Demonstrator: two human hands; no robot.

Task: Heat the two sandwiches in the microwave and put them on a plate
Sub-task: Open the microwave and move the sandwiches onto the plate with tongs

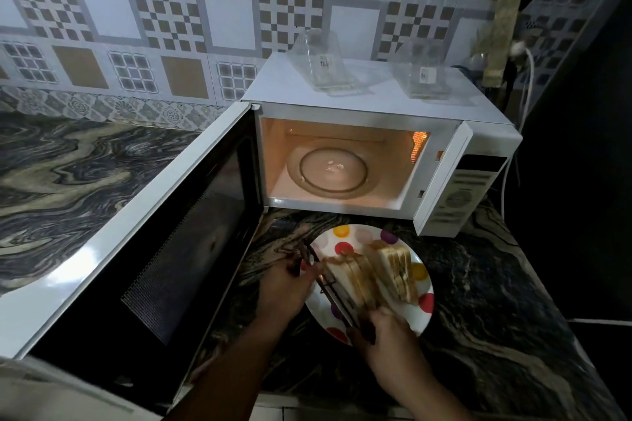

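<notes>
Sandwiches, two of them, stand on edge on a white plate with coloured dots, which rests on a dark marbled counter at about 5 o'clock in the view. The left sandwich and the right sandwich are just beside each other, apparently touching. Directly beyond the plate, toward 12 o'clock, a white microwave stands with its door swung wide toward 9 o'clock; the cavity is lit, and its glass turntable holds only a few crumbs. Two clear plastic containers sit on top of the oven. The person's left hand reaches to the plate's 9 o'clock rim, fingers partly curled near the left sandwich, though blur hides whether they grip it. The right hand is at the plate's 6 o'clock edge, fingers curled around what seems to be the handle end of dark tongs that run along the left sandwich. Judging by looks, the sandwiches are light, soft and easily crushed, with layers likely to slide apart. Holding each across both flat bread faces, gently, would probably keep it together; if just heated, the filling may be hot.
</notes>
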